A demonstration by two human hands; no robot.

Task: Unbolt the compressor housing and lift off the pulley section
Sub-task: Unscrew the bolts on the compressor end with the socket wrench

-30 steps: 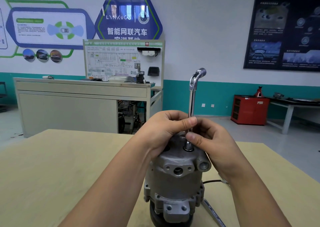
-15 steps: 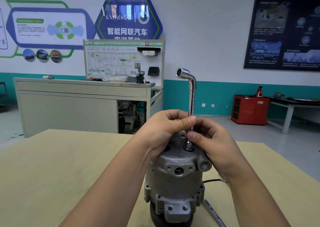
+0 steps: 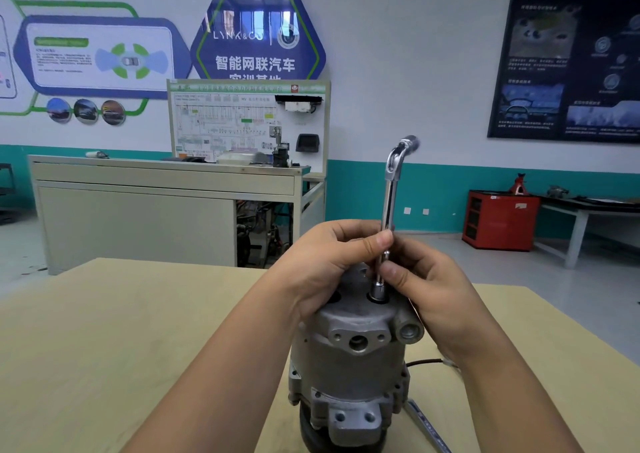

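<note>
On a pale wooden desk (image 3: 121,331), toward six o'clock in the view, a compressor (image 3: 349,359) is standing on end. Its dark pulley section (image 3: 311,435) is sitting underneath, against the desk top. The housing is showing as dull grey cast metal, grainy, with blocky lugs, round ports and bolt holes.

A polished L-shaped socket wrench (image 3: 389,203) is rising from a recess in the top face toward twelve o'clock, with its short bent end pointing to about two o'clock. The socket is hiding the bolt head, so it is probably seated on one.

The left hand (image 3: 322,269) is lying over the housing top at nine o'clock of the wrench, with its fingers (image 3: 379,243) pinching the shaft. The right hand (image 3: 426,290), at three o'clock, is pinching the shaft lower down.

The compressor is looking heavy and rigid, best gripped around its body or by the lugs with both hands. The slick, thin shaft is likely to spin easily between fingertips.

A black cable (image 3: 424,361) is trailing off at four o'clock.
</note>
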